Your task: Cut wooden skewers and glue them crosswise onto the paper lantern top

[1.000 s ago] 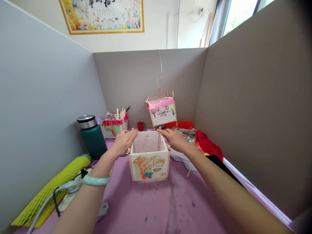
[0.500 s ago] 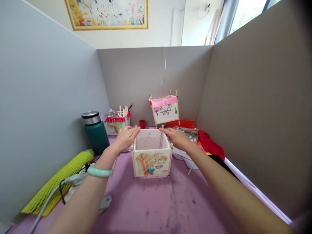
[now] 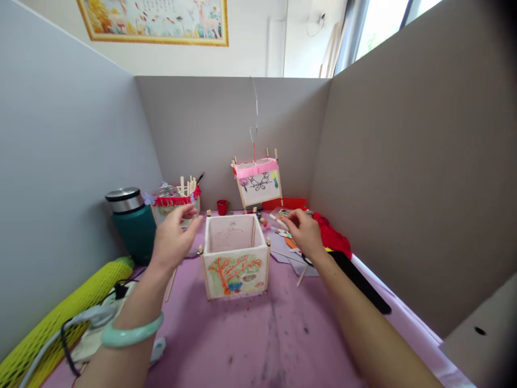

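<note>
A paper lantern box (image 3: pixel 235 274) with thin wooden corner sticks stands upright on the purple tabletop, its top open. An orange tree drawing covers its front panel. My left hand (image 3: pixel 173 237) is raised just left of the box, apart from it, with thumb and fingers spread and nothing in them. To the right of the box, my right hand (image 3: pixel 305 233) has its fingers bent and drawn together. White pen-like pieces lie by its fingertips; whether they hold one cannot be made out. Behind stands a second lantern (image 3: pixel 260 186) with a pink top band, tied to a wire.
A green bottle (image 3: pixel 133 229), a decorated box of sticks (image 3: pixel 172 201) and a yellow net sleeve (image 3: pixel 97 291) line the left side. A small red bucket (image 3: pixel 222 207) stands behind. Red cloth (image 3: pixel 333 237) and a black flat object (image 3: pixel 359 280) lie right. Grey partitions enclose the table.
Both hands have left the lantern box's upper edges and moved apart, left and right. My right fingers have curled in. The whole view has shifted, so things appear further left.
</note>
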### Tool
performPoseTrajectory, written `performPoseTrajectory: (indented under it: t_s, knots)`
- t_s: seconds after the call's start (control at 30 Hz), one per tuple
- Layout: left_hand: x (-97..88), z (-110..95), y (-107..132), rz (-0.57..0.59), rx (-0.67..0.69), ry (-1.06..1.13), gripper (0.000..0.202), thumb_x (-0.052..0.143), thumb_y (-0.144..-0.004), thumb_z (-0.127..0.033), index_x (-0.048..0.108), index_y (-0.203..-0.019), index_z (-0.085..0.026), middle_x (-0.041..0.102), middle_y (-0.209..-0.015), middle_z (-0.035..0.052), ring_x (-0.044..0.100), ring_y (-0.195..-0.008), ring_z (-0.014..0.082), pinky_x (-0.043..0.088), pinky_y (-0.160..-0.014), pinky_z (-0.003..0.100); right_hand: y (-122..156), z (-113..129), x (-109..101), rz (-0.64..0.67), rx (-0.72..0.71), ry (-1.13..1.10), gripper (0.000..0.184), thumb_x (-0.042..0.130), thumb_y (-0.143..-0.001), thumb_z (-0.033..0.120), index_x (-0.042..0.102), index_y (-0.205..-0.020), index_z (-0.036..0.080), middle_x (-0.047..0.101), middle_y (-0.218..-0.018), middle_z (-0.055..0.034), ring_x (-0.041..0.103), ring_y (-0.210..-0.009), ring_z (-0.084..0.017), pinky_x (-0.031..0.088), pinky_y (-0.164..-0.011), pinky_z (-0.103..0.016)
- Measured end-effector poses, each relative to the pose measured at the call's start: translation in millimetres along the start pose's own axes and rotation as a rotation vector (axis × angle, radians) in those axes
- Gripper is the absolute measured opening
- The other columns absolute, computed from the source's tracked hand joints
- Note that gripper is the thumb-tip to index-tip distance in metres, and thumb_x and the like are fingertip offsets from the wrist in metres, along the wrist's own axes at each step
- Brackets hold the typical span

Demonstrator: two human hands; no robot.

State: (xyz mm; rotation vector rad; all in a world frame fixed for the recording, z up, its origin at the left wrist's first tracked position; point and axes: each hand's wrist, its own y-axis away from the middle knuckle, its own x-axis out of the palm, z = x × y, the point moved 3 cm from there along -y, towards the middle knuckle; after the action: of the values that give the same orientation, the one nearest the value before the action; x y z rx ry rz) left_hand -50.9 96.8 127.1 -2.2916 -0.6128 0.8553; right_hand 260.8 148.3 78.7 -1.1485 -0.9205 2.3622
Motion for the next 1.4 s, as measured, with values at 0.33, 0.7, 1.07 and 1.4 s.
performPoseTrajectory:
  t_s: [0.33, 0.7, 1.07, 1.4]
  knots:
    - [9.7, 27, 59, -0.442, -0.363, 0.306, 0.024, 0.061, -0.074, -0.037, 0.053, -0.063, -0.017, 0.049, -0.058, -0.0052, 0.046, -0.056, 0.0107, 0.037, -0.054, 0.023, 52, -52, 10, 0.099, 0.230, 0.253, 0.034, 0.036, -0.095, 0.038, 0.060, -0.079, 0.019, 0.067, -0.075, -0.0038, 0.059, -0.067, -0.016, 0.036, -0.059, -0.024]
    - [34.4, 54, 80, -0.268, -0.377, 0.111, 0.027, 0.057, -0.078, -0.042, 0.055, -0.065, -0.019, 0.051, -0.055, -0.0047, 0.045, -0.054, 0.0125, 0.035, -0.054, 0.024, 67, -52, 55, 0.365, 0.150, 0.325, 0.017, 0.051, -0.080, 0.007, 0.065, -0.079, 0.015, 0.069, -0.091, -0.0127, 0.058, -0.093, -0.024, 0.038, -0.074, -0.030]
    - [39.4, 51, 85, -0.177, -0.306, 0.153, 0.033, 0.052, -0.082, -0.048, 0.057, -0.069, -0.018, 0.055, -0.058, -0.0032, 0.049, -0.056, 0.0133, 0.038, -0.055, 0.023, 0, -2, -15, -0.069, 0.177, -0.147, 0.024, 0.035, -0.091, 0.036, 0.049, -0.098, 0.018, 0.068, -0.090, -0.0076, 0.062, -0.074, -0.017, 0.047, -0.067, -0.029]
    - [34.1, 49, 88, -0.282, -0.226, 0.234, 0.028, 0.042, -0.090, -0.041, 0.058, -0.083, -0.018, 0.061, -0.077, 0.0021, 0.058, -0.072, 0.0161, 0.046, -0.069, 0.027, -63, 122, -6, 0.440, 0.013, -0.573, 0.004, 0.050, -0.080, 0.020, 0.047, -0.077, 0.019, 0.065, -0.071, -0.0003, 0.054, -0.050, -0.007, 0.039, -0.044, -0.016]
